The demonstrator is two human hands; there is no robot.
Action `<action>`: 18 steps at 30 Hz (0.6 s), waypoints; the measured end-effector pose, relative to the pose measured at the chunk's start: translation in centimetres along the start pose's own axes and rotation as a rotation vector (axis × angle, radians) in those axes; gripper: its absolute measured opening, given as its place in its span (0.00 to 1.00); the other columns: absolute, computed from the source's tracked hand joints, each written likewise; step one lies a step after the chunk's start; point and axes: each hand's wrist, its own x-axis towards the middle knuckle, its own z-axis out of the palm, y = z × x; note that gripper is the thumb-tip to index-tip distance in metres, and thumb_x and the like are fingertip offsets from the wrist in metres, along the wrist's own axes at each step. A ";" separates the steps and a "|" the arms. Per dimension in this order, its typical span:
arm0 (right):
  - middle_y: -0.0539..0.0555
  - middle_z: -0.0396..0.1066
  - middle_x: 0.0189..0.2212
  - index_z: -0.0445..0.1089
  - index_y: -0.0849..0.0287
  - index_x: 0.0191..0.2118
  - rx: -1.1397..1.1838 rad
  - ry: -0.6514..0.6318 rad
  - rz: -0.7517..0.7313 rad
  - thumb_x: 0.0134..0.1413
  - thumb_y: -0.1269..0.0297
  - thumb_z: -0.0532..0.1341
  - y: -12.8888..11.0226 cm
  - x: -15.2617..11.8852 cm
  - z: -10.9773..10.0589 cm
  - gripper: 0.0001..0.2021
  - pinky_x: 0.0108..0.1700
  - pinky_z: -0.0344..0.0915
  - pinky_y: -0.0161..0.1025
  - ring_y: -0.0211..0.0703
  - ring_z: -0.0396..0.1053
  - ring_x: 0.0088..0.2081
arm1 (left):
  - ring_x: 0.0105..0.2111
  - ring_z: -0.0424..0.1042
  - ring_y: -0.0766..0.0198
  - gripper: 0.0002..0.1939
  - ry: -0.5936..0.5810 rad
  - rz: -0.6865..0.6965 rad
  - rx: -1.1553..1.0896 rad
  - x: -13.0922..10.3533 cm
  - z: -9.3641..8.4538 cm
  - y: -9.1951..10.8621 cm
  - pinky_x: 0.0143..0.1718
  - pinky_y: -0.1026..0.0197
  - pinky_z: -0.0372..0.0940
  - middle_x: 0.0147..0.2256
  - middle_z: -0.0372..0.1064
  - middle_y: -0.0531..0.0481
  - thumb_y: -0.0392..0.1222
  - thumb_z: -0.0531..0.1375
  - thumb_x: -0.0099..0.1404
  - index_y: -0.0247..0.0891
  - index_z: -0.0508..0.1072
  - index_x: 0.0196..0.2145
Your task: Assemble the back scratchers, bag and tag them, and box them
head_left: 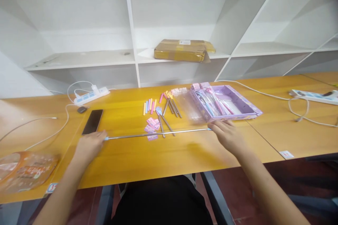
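Stretched out over the table is a telescopic back scratcher (158, 134), a long thin metal rod with light blue ends. My left hand (92, 144) is closed around one end and my right hand (224, 134) around the other, so the blue end parts are mostly hidden. Behind the rod lie blue hand-shaped scratcher heads on metal rods (164, 122), and farther back yellow ones (173, 103). Several pastel handle tubes (149, 106) lie in a row, with small pink and purple cards (152, 126) in front of them.
A purple display box (237, 100) with wrapped scratchers stands at the right, beside clear plastic wrappers (188, 107). At left are a phone (93, 121), a power strip (92, 95) and an orange-printed plastic bag (29, 170). A cardboard box (181, 50) sits on the shelf.
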 end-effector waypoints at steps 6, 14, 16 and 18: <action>0.55 0.79 0.37 0.73 0.53 0.43 -0.006 0.023 0.049 0.68 0.80 0.50 2.7 -5.3 -0.6 0.18 0.44 0.63 0.45 0.47 0.72 0.35 | 0.33 0.82 0.54 0.14 0.060 0.025 0.013 -5.6 1.0 -3.0 0.30 0.57 0.69 0.34 0.83 0.51 0.35 0.51 0.70 0.45 0.76 0.34; 0.58 0.79 0.42 0.68 0.55 0.58 0.222 -0.115 0.445 0.67 0.71 0.50 1.7 -8.2 1.5 0.19 0.37 0.67 0.40 0.48 0.77 0.37 | 0.31 0.80 0.54 0.19 -0.033 0.100 -0.056 -5.7 1.2 -0.2 0.30 0.58 0.67 0.32 0.79 0.46 0.55 0.52 0.78 0.41 0.74 0.36; 0.56 0.79 0.38 0.66 0.56 0.60 0.320 -0.159 0.558 0.66 0.70 0.51 1.8 -9.3 2.3 0.20 0.36 0.68 0.39 0.46 0.77 0.35 | 0.31 0.79 0.54 0.20 -0.070 0.112 -0.071 -5.6 0.9 0.5 0.31 0.57 0.68 0.33 0.79 0.47 0.57 0.51 0.78 0.41 0.74 0.38; 0.56 0.79 0.38 0.66 0.56 0.59 0.370 -0.199 0.649 0.67 0.66 0.51 1.8 -10.3 2.9 0.19 0.37 0.69 0.39 0.46 0.78 0.34 | 0.33 0.79 0.54 0.21 -0.092 0.122 -0.099 -5.4 0.8 0.9 0.35 0.56 0.69 0.35 0.79 0.46 0.55 0.49 0.80 0.41 0.75 0.40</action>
